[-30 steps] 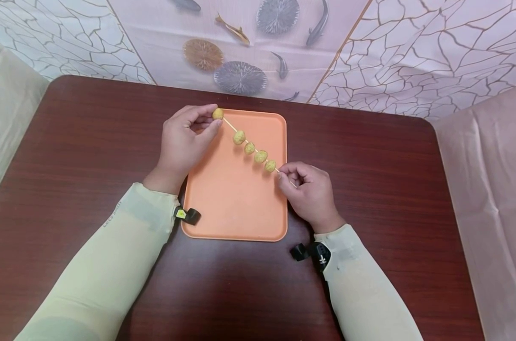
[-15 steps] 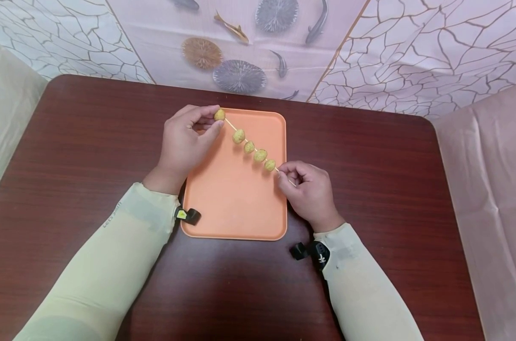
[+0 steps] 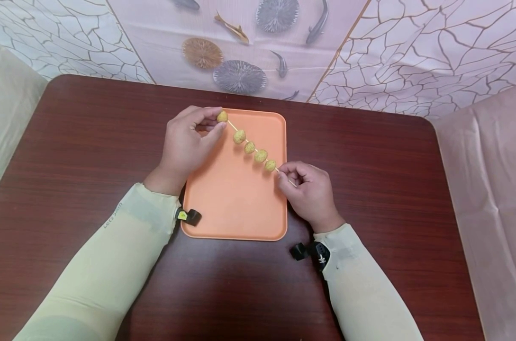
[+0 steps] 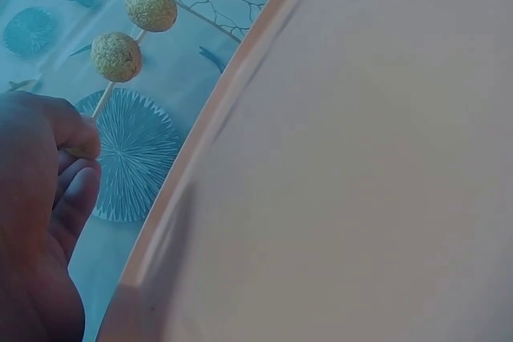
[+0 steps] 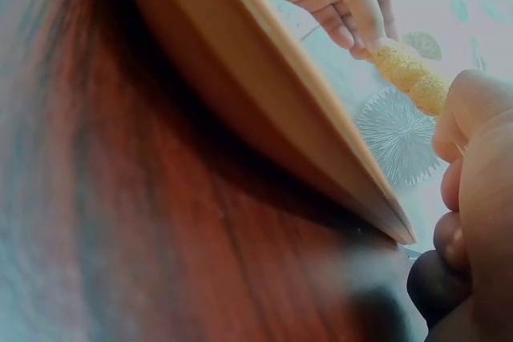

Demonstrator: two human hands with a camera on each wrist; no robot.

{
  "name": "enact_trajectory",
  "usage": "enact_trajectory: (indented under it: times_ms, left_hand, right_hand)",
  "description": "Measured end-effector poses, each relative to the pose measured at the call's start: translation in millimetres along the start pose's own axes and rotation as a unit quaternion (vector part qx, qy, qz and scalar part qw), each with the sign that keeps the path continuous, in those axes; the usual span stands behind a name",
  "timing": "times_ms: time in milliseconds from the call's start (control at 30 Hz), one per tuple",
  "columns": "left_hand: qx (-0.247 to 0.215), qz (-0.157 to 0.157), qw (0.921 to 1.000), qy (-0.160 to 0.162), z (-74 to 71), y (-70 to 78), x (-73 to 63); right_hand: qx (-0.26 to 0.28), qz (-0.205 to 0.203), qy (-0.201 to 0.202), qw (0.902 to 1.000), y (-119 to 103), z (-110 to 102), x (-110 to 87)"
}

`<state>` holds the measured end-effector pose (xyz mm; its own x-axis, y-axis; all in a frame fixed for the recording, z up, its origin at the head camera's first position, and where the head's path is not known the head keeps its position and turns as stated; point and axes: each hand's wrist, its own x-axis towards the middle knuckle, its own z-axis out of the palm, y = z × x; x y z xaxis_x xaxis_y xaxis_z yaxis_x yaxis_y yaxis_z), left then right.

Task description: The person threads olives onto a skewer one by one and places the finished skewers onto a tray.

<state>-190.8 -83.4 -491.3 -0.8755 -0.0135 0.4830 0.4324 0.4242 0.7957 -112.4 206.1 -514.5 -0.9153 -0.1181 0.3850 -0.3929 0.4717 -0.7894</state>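
Observation:
A thin wooden skewer [image 3: 232,125] slants above the orange tray [image 3: 236,208], with several wrinkled yellow-green balls threaded on it. My left hand [image 3: 185,142] pinches the end ball [image 3: 222,116] between thumb and forefinger at the skewer's far left end. A gap of bare stick separates that ball from a second ball [image 3: 239,137]; the others sit closer together. My right hand [image 3: 311,192] grips the skewer's lower end with curled fingers, just beyond the last ball [image 3: 270,166]. In the left wrist view, the end ball is mostly hidden by the left fingers [image 4: 76,138].
The tray lies on a dark reddish-brown table [image 3: 381,189]. Behind the table hangs a patterned cloth [image 3: 279,42] with fish and round leaf shapes. Pale cloth [image 3: 488,180] borders the right side. A wrist camera [image 3: 300,251] sits at the right cuff.
My left hand has moved slightly right and toward me, bringing the end ball a little closer to the second one. The right hand and the other balls stay almost in place.

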Motion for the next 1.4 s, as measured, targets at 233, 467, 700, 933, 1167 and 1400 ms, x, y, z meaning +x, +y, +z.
enact_trajectory:
  times_ms: [233, 467, 700, 933, 1167, 1400]
  left_hand:
    - [0.002, 0.012, 0.9999, -0.001, -0.2, 0.5, -0.9]
    - [0.008, 0.021, 0.9997, -0.007, 0.2, 1.4, -1.3]
    - [0.010, 0.020, 0.9997, -0.011, 1.3, 1.8, -1.5]
    - [0.008, 0.028, 0.9995, -0.012, 2.2, 3.1, -1.6]
    - [0.013, 0.031, 0.9993, -0.018, 1.2, 5.9, -2.9]
    - [0.023, 0.027, 0.9990, -0.025, 1.6, 6.6, -3.3]
  right_hand:
    - [-0.002, -0.003, -0.002, 1.0000, -1.0, 0.1, 0.1]
    - [-0.006, -0.003, 0.000, 1.0000, -2.0, 0.0, 0.0]
    - [-0.007, -0.003, -0.001, 1.0000, -1.3, -0.3, -0.8]
    - [-0.002, -0.005, 0.001, 1.0000, 0.0, -0.2, -1.4]
    - [-0.001, -0.004, 0.001, 1.0000, -0.3, -0.3, -1.2]
    - [0.000, -0.001, 0.000, 1.0000, -0.9, -0.4, -1.0]
